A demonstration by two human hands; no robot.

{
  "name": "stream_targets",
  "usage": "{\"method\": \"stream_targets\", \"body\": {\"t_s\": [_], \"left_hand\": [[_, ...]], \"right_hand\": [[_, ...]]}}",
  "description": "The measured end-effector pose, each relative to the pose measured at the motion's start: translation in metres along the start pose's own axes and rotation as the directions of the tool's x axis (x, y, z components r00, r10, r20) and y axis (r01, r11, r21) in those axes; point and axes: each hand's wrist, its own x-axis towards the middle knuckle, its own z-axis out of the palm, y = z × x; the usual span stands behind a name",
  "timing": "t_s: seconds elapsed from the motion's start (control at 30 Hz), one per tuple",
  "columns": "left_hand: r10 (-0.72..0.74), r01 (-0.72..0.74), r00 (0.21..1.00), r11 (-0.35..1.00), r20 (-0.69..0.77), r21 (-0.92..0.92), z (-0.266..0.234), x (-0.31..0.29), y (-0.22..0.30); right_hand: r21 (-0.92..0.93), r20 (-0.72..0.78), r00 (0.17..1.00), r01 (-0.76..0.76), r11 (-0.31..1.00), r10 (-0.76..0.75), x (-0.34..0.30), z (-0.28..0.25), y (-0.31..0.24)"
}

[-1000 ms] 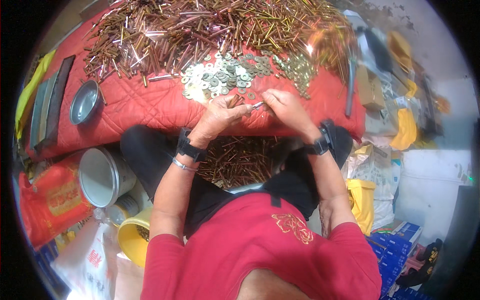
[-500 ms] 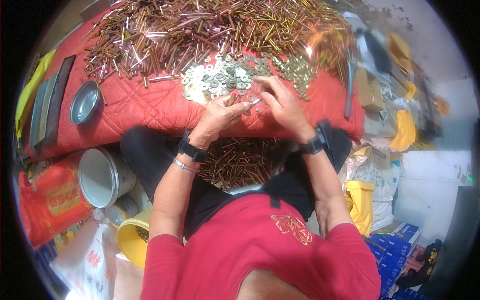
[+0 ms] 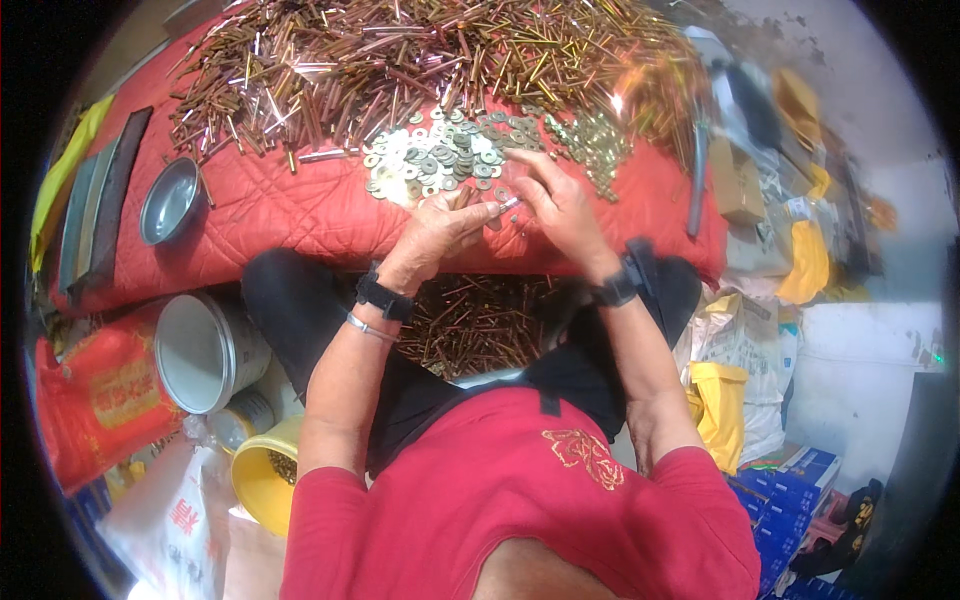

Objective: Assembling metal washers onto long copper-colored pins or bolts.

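A short, shiny threaded bolt point(image 3: 509, 204) sticks out from the fingertips of my left hand point(image 3: 440, 228), which is closed around it. Just right of it is my right hand point(image 3: 568, 212), its fingers loosely bent and spread, the thumb side close to the bolt's tip. Whether it touches the bolt is hard to see. Beyond both hands lies a heap of flat round washers point(image 3: 440, 165) on the red quilted cloth point(image 3: 290, 220). To the right of the washers is a pile of small brassy nuts point(image 3: 595, 145).
A large heap of coppery metal rods point(image 3: 400, 60) covers the far side. A metal bowl point(image 3: 172, 203) sits at the left. More rods point(image 3: 470, 325) lie between my legs. Buckets point(image 3: 192, 352) stand lower left; a yellow bag point(image 3: 718, 410) and blue boxes point(image 3: 790, 510) are at right.
My right hand has shifted slightly, its fingers spreading a little near the bolt's tip. My left hand stays almost in place with the bolt.
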Motion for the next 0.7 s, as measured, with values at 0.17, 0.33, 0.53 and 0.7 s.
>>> {"method": "stream_targets", "body": {"t_s": [0.17,0.33,0.53,0.7], "left_hand": [[0.003,-0.003,1.000,1.000,0.000,0.017,-0.0026,0.0031,-0.0046],[0.006,-0.006,0.998,1.000,0.059,0.006,-0.0028,0.0004,-0.0025],[0.005,-0.005,1.000,1.000,0.002,0.012,-0.0027,0.0006,-0.0049],[-0.017,0.017,1.000,1.000,-0.020,-0.003,0.0011,0.0004,-0.0012]], "right_hand": [[-0.016,-0.139,0.965,0.224,0.974,-0.224,0.0002,0.0072,0.0101],[0.037,-0.065,0.994,0.092,0.995,-0.090,-0.0004,0.0053,0.0102],[-0.031,-0.017,1.000,0.007,0.999,-0.008,-0.0041,0.0056,0.0025],[-0.069,-0.149,0.930,0.329,0.942,-0.336,0.0002,0.0104,0.0071]]}}
